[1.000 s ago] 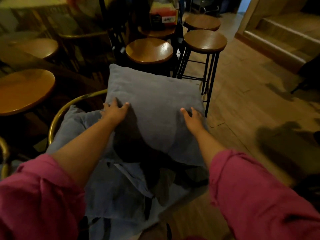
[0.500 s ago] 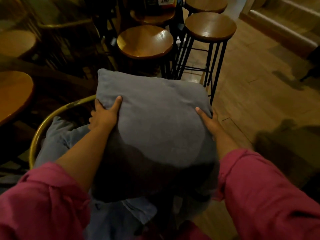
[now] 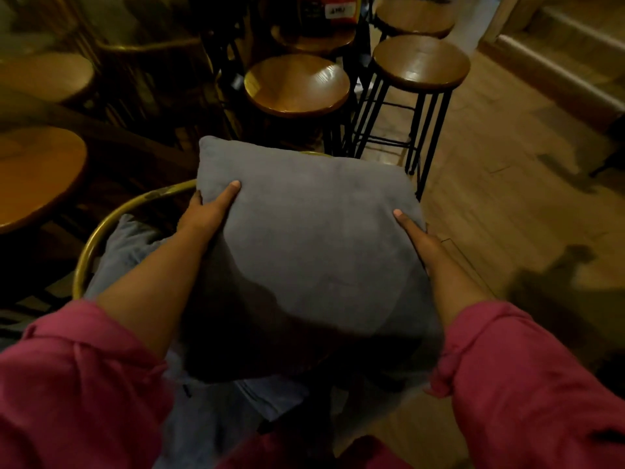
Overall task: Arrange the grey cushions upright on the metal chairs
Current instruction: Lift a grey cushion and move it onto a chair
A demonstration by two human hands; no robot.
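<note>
Square grey fabric cushion [image 3: 304,238] is now lifted off the pile, left hand [image 3: 208,211] and right hand [image 3: 417,236] gripping its 2 sides, held tilted over the gold metal chair [image 3: 111,225], not yet upright.

A round wooden-topped bar stool [image 3: 421,62] on thin black metal legs stands on the wooden plank floor [image 3: 507,184]; just left of it sits a second stool [image 3: 297,84] with a glossy wooden seat; more stools [image 3: 415,15] stand behind them; a round wooden tabletop [image 3: 37,174] fills the left edge; pale steps [image 3: 571,55] rise at the upper right; a red package with a white label [image 3: 333,8] shows at the top.
</note>
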